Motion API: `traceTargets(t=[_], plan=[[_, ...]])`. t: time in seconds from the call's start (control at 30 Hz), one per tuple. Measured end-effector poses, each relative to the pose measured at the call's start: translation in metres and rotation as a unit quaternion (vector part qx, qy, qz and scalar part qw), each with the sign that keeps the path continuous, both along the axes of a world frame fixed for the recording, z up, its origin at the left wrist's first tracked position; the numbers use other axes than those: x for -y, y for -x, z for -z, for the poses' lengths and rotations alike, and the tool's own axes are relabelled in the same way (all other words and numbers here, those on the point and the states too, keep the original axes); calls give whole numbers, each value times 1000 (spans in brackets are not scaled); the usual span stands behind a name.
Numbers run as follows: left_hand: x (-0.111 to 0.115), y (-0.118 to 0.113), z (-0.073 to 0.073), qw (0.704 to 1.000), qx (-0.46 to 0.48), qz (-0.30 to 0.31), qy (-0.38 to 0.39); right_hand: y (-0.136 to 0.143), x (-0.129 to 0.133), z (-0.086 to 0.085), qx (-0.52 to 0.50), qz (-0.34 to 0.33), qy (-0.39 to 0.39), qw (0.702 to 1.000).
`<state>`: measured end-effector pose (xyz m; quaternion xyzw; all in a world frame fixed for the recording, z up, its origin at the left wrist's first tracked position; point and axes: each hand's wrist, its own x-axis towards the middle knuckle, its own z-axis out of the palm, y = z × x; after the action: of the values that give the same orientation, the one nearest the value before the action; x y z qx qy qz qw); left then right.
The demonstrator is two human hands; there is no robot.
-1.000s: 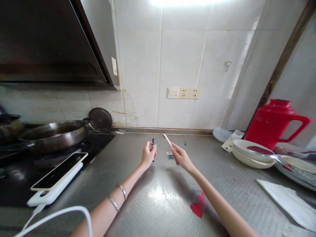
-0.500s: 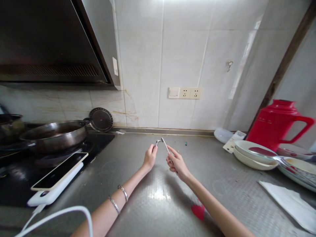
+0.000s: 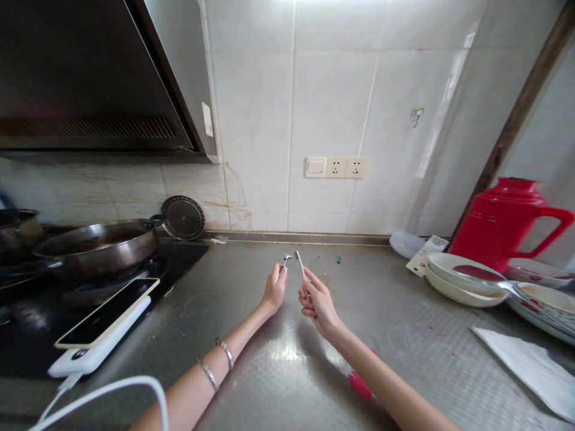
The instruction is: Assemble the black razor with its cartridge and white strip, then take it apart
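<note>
My left hand (image 3: 274,288) is closed round the handle of a small razor (image 3: 287,258), its T-shaped head pointing up and away from me. In my right hand (image 3: 318,302) is a slim white toothbrush (image 3: 300,263), gripped between thumb and fingers and tilted up to the left. The brush head stands just right of the razor head; a narrow gap seems to lie between them. Both hands are above the grey metal counter (image 3: 251,371). Beyond my right hand lies a tiny dark green piece (image 3: 338,260).
On the left, a phone (image 3: 108,314) rests on a white power bank (image 3: 101,344) with a cable, beside a pan (image 3: 103,245) on the stove. At right stand a red thermos jug (image 3: 498,221), stacked bowls (image 3: 462,290) and white paper (image 3: 525,371). Something red-pink (image 3: 359,383) lies under my right forearm.
The toothbrush has become more upright and its head has shifted slightly right, away from the razor. My right hand has moved a little left and down; my left hand is almost unchanged.
</note>
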<state>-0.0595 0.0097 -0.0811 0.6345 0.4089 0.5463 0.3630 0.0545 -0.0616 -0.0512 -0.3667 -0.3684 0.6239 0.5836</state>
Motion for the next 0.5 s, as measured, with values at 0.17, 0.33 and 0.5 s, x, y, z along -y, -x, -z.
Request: traceTargets(t=[0.17, 0.33, 0.5], plan=[[8, -6, -5, 997, -40, -53, -46, 11, 14, 0, -46, -2, 25, 999], [14, -6, -10, 995, -32, -83, -49, 20, 19, -7, -76, 16, 26, 997], [23, -10, -13, 995, -44, -72, -58, 16, 21, -14, -86, 39, 21, 995]])
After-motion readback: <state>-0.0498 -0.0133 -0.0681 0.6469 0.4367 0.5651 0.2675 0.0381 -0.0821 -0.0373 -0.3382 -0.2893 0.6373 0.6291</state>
